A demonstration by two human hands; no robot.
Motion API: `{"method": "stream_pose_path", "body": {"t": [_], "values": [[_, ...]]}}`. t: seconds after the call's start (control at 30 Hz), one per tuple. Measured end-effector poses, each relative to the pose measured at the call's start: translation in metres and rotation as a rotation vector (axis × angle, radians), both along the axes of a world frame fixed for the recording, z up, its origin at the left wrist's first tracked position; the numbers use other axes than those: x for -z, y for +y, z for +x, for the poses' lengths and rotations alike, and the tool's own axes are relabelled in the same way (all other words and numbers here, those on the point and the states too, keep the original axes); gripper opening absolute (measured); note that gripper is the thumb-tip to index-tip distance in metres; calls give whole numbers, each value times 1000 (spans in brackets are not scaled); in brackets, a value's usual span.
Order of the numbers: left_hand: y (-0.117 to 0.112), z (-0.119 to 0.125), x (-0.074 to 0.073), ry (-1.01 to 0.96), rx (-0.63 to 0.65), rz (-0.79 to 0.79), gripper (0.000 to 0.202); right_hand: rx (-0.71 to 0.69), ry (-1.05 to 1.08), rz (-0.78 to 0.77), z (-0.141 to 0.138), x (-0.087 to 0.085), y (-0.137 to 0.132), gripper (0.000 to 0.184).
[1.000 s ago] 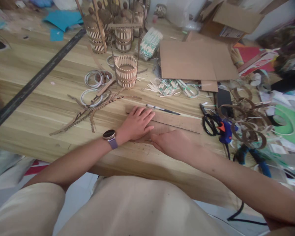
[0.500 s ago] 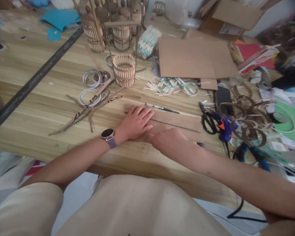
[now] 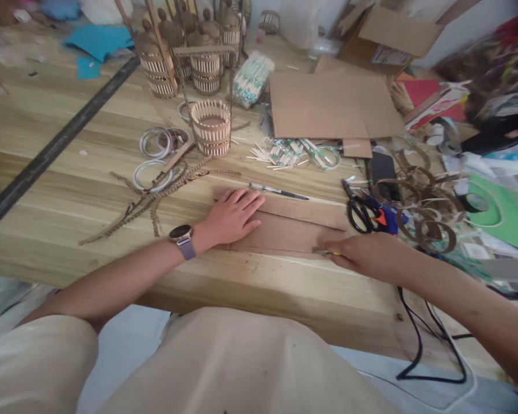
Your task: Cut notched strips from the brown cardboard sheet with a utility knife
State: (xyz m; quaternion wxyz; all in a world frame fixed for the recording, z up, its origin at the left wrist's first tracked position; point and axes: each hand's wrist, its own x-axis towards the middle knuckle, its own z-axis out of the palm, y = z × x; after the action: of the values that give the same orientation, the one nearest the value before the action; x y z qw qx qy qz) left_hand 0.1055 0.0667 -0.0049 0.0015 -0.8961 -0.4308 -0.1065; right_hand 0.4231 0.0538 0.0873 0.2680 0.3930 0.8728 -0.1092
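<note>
My left hand, with a watch on the wrist, lies flat with fingers stretched out on the left end of a long brown cardboard strip on the wooden table. My right hand is closed round a small tool with a yellow-green body, its tip touching the near edge of the strip at the right. What kind of tool it is I cannot make out. A pen-like tool lies just beyond the strip.
Black scissors and a blue glue gun lie right of the strip among curled cardboard rings. Stick baskets, tape rolls, cardboard sheets and wavy strips fill the far side. A black cable hangs over the near edge.
My right hand has slid rightward along the near edge of the cardboard strip, away from my left hand. The left hand has stayed flat on the strip.
</note>
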Motion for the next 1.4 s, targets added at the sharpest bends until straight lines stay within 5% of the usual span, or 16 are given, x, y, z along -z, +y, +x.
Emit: {"method": "stream_pose_path", "body": {"t": [0.13, 0.3, 0.5, 0.67, 1.4], "values": [[7, -9, 3, 13, 47, -6, 54, 77, 36, -80, -4, -7, 10, 43], [6, -9, 3, 16, 32, 22, 53, -37, 110, -55, -87, -10, -1, 34], [5, -7, 2, 39, 43, 19, 53, -172, 44, 59, -150, 16, -8, 31], [7, -7, 6, 21, 54, 20, 52, -192, 43, 102, -155, 24, -7, 32], [5, -7, 6, -18, 60, 12, 55, -244, -76, 72, -165, 10, -13, 42]]}}
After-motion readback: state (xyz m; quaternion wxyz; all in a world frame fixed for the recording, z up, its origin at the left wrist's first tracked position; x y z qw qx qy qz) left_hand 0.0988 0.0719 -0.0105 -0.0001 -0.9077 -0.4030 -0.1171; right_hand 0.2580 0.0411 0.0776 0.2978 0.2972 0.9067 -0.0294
